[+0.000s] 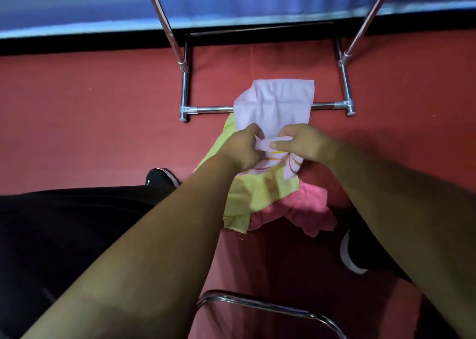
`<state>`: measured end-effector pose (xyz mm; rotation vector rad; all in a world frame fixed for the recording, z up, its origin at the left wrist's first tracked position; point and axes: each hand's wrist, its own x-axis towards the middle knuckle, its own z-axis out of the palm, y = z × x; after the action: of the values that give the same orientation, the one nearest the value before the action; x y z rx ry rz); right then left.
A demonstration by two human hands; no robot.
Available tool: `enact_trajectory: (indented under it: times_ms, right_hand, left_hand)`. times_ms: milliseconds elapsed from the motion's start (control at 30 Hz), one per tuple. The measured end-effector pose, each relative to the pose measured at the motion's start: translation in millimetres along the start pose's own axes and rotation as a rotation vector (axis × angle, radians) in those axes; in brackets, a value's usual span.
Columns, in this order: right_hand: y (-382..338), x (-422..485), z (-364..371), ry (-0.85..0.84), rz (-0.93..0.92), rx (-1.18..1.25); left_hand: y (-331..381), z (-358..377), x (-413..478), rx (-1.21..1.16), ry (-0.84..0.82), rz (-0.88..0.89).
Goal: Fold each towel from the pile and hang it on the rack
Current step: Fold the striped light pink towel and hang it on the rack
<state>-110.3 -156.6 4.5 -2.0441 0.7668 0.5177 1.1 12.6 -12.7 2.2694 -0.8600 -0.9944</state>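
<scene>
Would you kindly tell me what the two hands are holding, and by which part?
The left hand and right hand both pinch the pale lilac towel by its bunched near edge.

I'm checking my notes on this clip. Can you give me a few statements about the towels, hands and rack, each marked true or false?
1. The left hand and right hand both grip the lilac towel. True.
2. The yellow towel hangs on the rack. False: it lies below the hands, off the rack.
3. A pink towel touches the yellow towel. True.
4. The floor is blue. False: it is red.
</scene>
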Motion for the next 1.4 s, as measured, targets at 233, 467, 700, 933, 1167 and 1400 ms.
enact_trajectory:
  times_ms: [233, 467, 700, 933, 1167, 1400]
  right_hand:
    - [-54.1, -78.2, -62.2, 0.267, -0.166, -0.235]
    - [-98.3, -152.2, -121.4, 0.562, -0.337, -0.207]
    - [-111.6, -184.4, -120.9, 0.802, -0.319, -0.048]
    - [-125.2, -182.2, -92.4, 0.483, -0.024, 0.079]
    - [-131.7, -157.0, -82.7, -0.048, 0.160, 0.681]
    - [-137.9, -127.5, -94.5, 0.227, 0.079, 0.892]
  left_hand:
    - [80.1, -67.1, -43.6, 0.108, 0.136, 0.174]
    - [171.5, -144.8, -98.0, 0.571, 0.254, 0.307]
    - [203.1, -168.4, -133.4, 0.091, 0.317, 0.267]
    - [198.1, -148.8, -118.7, -0.410, 0.145, -0.183]
    - [193.0, -160.4, -86.6, -0.539, 0.036, -0.308]
    - [196.8, -160.7, -65.4, -0.220, 0.299, -0.249]
